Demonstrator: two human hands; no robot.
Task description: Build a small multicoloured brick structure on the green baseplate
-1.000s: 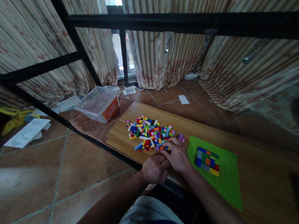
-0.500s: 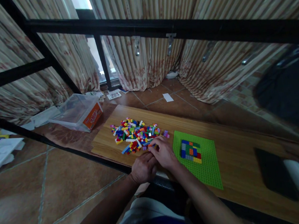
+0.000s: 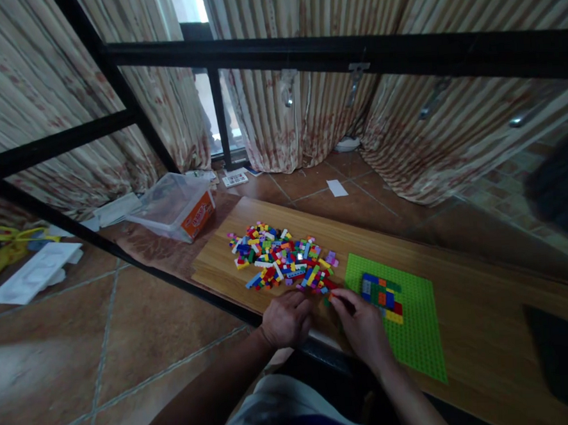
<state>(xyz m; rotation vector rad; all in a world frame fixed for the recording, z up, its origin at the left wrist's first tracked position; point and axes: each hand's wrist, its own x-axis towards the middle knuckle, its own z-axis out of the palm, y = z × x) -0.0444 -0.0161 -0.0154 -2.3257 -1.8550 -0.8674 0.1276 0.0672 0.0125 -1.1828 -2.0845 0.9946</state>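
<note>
A loose pile of small toy building bricks (image 3: pixel 271 252) in many colours lies on the wooden board. At the pile's near edge rests my left hand (image 3: pixel 286 318), its fingers curled under; anything inside them is hidden. My right hand (image 3: pixel 363 326) pinches a small orange brick (image 3: pixel 334 293) between thumb and fingertips, just left of the green baseplate (image 3: pixel 419 332). On that baseplate sits a flat patch of blue, green, orange, red and yellow bricks (image 3: pixel 381 297), partly covered by my right hand.
A clear plastic box (image 3: pixel 168 210) with an orange label stands beyond the board's left end. Dark metal rails (image 3: pixel 303 48) run in front of the curtains. A dark flat object (image 3: pixel 556 343) lies on the board (image 3: pixel 477 309) at right. White paper (image 3: pixel 337 188) lies on the floor.
My right hand has moved right, away from my left hand and toward the baseplate, uncovering more of the pile. The whole view has shifted, so things appear further right.
</note>
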